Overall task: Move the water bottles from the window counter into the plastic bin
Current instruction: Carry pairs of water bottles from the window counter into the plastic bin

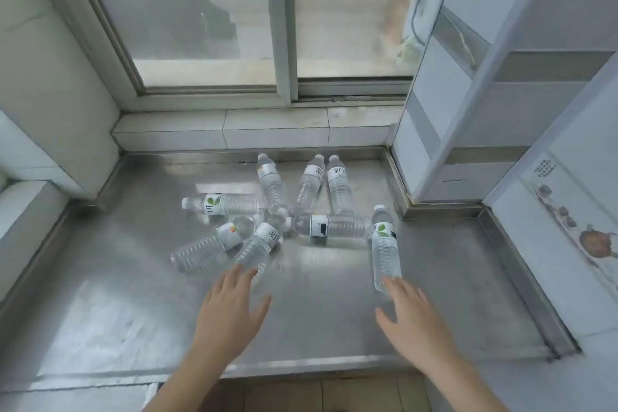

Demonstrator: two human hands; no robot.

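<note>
Steel window counter (127,311), eight water bottles (329,226) lying flat, none moved yet. Plastic bin out of view. Left hand (227,311), right hand (413,321) spread, empty, fingertips at nearest bottles.

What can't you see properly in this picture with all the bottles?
Head view only:
- Plastic bin: outside the frame.
- Base of the nearest right bottle: covered by the right hand.
- Label text on the bottles: too small and blurred.
- Beyond the window: hazy through the glass.

Both forearms are bare, no sleeves, and the left hand (230,308) and right hand (413,319) wear nothing.
</note>
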